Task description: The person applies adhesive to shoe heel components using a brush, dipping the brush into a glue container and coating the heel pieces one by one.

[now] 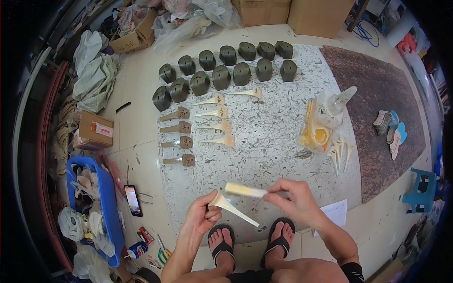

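My left hand [202, 216] is closed round the wide end of a cream stiletto shoe heel [235, 212], whose thin tip points down to the right. Pinched in my right hand [297, 202] is a brush [244, 190] with pale yellow bristles, slightly blurred. The bristles hover just above the heel, and a gap seems to show between them. Farther up the board lie several cream heels [217, 112] beside a column of brown heels [178, 127]. Two rows of dark green block heels [221, 78] stand behind them.
A plastic-wrapped tub of yellow glue [320, 137] and more slim heels [340, 151] sit on the board's right. Beyond are a brown mat [377, 89] with stacked soles [390, 129] and a teal stool [420, 190]. At left: a blue basket [111, 203] and phone [133, 200].
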Available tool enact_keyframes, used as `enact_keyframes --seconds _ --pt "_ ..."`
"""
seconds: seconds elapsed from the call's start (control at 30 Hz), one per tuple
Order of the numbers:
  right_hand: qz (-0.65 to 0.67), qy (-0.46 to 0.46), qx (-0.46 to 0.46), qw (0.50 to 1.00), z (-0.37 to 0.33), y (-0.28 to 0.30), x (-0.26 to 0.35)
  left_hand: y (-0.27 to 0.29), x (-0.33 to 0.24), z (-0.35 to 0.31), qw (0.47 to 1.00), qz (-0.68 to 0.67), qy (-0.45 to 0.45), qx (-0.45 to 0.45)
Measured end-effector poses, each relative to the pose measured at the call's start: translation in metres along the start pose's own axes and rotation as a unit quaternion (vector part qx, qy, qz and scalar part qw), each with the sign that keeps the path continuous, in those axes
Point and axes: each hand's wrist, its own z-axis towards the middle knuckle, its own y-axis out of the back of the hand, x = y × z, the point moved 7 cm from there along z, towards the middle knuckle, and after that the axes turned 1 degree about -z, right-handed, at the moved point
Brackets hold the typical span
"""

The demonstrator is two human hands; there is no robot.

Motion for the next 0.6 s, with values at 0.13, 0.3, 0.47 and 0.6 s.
enact_keyframes --seconds 0.13,0.3,0.47,0.6 --pt "-0.022 0.064 0.066 0.995 0.005 0.002 0.018 -0.005 0.011 0.000 0.999 -0.015 0.040 0.010" --pt "0.024 0.101 0.075 0.992 0.015 0.011 0.020 -0.010 0.022 -0.003 0.995 -0.041 0.078 0.042" --pt "-0.102 0.140 0.033 0.984 0.041 0.033 0.009 -0.013 0.032 -0.001 0.983 -0.096 0.117 0.101" --pt "-0.021 0.156 0.147 0.977 0.034 0.012 0.038 -0.012 0.030 -0.001 0.988 -0.090 0.108 0.056"
